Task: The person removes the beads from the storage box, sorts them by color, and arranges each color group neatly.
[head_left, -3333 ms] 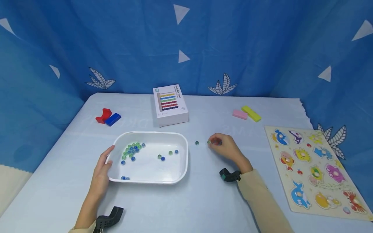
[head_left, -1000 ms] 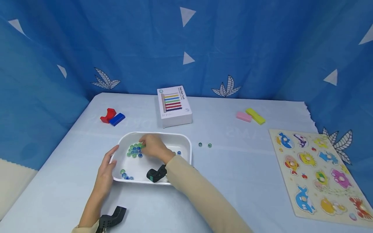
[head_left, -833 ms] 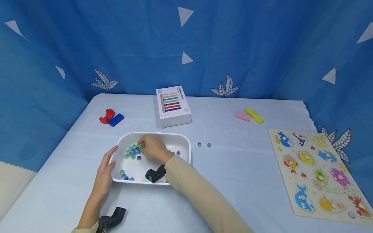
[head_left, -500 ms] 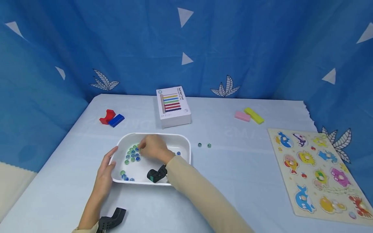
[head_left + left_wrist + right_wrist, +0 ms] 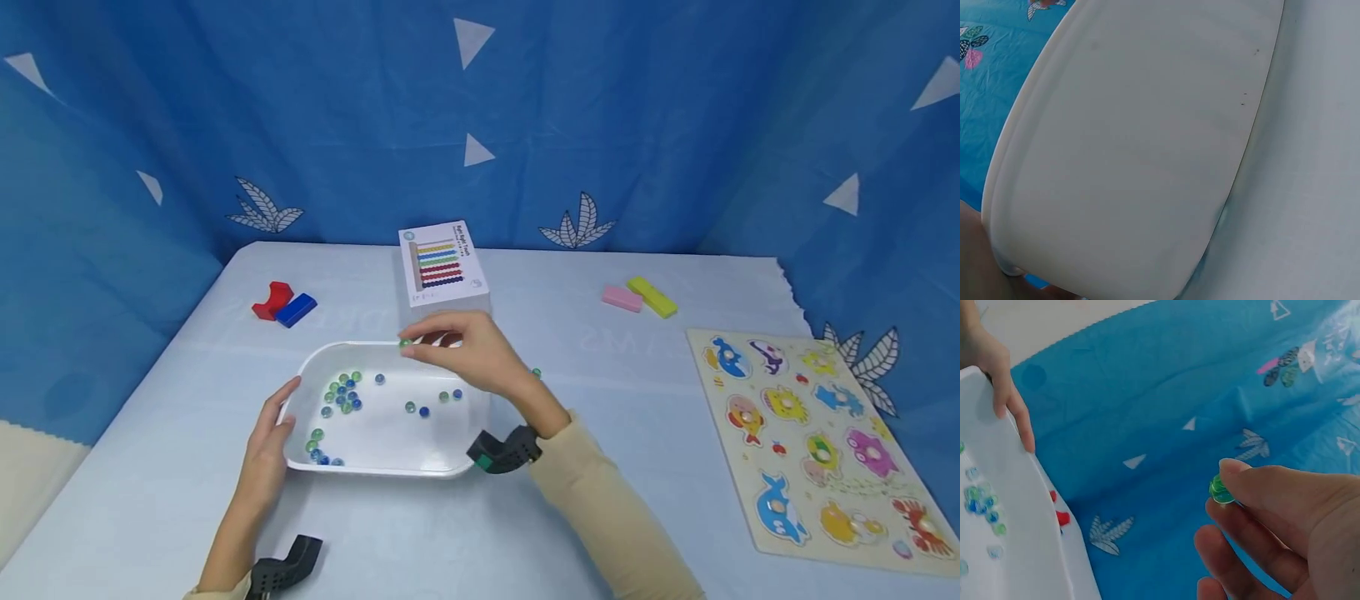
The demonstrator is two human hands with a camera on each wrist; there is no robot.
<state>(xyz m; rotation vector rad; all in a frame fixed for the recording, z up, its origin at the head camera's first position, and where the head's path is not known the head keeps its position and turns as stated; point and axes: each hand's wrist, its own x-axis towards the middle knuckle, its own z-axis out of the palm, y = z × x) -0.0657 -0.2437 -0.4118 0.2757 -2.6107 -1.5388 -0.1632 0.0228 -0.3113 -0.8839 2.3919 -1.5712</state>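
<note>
A white tray holds several green and blue marbles, most of them clustered in its left part. My left hand grips the tray's left side, its thumb at the rim; the left wrist view shows mostly the tray's outer wall. Above the tray's back rim, my right hand pinches a green marble between thumb and index finger. The other fingers of that hand are curled loosely. Beyond the right wrist another green marble shows on the table.
Behind the tray stands a white box with an abacus picture. Red and blue blocks lie back left; pink and yellow-green blocks lie back right. A sea-animal puzzle board is at the right.
My right hand first let go of a marble on the table, then reached into the tray among the marbles. Now it has risen rightward with a green marble. The left hand stays on the tray.
</note>
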